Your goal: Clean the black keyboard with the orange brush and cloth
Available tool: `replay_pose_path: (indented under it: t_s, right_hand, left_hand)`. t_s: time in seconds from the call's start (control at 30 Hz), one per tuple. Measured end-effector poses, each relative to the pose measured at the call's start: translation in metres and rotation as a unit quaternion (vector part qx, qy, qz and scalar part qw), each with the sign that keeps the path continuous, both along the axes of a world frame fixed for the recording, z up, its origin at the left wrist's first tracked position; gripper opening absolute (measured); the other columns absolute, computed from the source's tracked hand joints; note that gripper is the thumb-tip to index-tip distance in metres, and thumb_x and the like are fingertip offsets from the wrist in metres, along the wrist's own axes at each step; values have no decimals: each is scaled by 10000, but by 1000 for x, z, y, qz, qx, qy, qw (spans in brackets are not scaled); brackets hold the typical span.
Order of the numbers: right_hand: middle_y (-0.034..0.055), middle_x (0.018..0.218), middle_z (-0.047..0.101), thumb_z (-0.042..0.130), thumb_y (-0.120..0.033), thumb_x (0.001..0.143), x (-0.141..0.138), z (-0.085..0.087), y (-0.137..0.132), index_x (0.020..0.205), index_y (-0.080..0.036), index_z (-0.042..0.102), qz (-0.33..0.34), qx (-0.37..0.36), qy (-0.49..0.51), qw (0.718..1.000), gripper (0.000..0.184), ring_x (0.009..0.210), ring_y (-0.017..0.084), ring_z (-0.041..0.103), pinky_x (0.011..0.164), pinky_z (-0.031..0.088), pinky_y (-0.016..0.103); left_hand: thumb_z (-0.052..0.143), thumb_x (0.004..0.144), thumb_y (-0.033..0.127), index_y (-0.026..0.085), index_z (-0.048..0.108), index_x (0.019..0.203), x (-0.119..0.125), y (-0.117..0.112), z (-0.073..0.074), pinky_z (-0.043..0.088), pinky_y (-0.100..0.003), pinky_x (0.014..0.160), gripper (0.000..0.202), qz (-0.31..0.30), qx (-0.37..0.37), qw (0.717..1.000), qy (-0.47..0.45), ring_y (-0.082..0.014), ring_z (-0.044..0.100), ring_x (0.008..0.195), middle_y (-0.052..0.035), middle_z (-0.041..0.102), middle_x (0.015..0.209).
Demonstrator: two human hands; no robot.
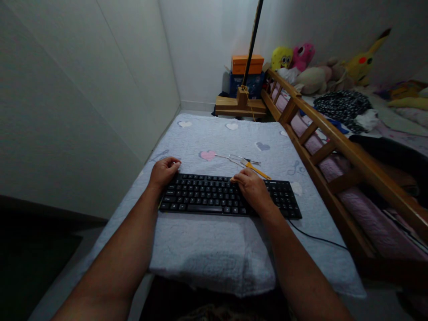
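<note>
A black keyboard [207,195] lies flat across the bed-cover-like cloth, its cable leading off to the right. At its far left corner is my left hand [163,172], with the fingers curled in towards the thumb; whatever they may hold is hidden. Over the right half of the keys, my right hand [251,186] pinches a small pale tan piece [233,180], too small to name, at the far row of keys. Just behind this hand lies a brush [256,169] with a yellow handle, beside thin metal tools [237,157] partly overlapping it.
A pale blue quilted cloth [197,240] with hearts covers the table. A wooden bed rail [321,129] runs along the right side, with plush toys behind it. The wall [110,89] stands close on the left. Boxes [247,65] and a wooden stand [230,107] are beyond the far edge.
</note>
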State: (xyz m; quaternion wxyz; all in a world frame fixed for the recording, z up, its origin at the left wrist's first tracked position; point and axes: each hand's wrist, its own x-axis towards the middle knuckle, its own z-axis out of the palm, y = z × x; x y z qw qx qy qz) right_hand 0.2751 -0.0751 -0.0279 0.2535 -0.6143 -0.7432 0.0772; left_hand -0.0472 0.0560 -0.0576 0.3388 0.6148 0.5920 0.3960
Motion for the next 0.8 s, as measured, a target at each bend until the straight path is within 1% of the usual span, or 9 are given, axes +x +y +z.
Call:
replay_pose_path:
  t_s: [0.13,0.27,0.47,0.6,0.8]
  right_hand:
    - [78,983,725,633,-196,1016,10,0,-2,921,-226,831,-23,-10,-20,999,222,916,213,660,851,511,314]
    - [84,1014,739,607,-174,1013,24,3,-7,953,-221,845,-37,-15,-18,999,250,952,215,670,872,511,304]
    - [85,1029,729,613,-167,1014,38,11,-15,973,-215,850,-85,-47,-53,994,246,939,207,682,854,501,288]
    - [83,1029,720,619,-166,1011,46,17,-18,1006,-218,851,-103,-66,-78,989,238,929,200,682,840,496,285]
    - [89,1033,722,623,-142,995,64,17,-23,1026,-213,859,-130,-83,-89,984,248,927,202,691,825,493,288]
  left_hand:
    - [690,699,451,207,729,819,0,1,0,466,-312,635,274,1,-3,1000,-2,-186,601,604,14,629,628]
    - [684,707,432,198,736,828,-1,2,0,461,-308,635,268,-1,-1,1000,13,-181,586,601,14,632,629]
    - [677,713,444,199,736,828,-1,2,-1,450,-302,631,277,-5,11,1000,11,-178,590,600,18,627,624]
    - [685,711,438,199,735,827,-1,2,-3,450,-299,631,271,-5,6,1000,4,-179,604,598,21,627,621]
    - [686,706,433,195,736,829,0,1,-1,465,-299,632,273,-8,3,1000,-11,-188,624,608,21,623,623]
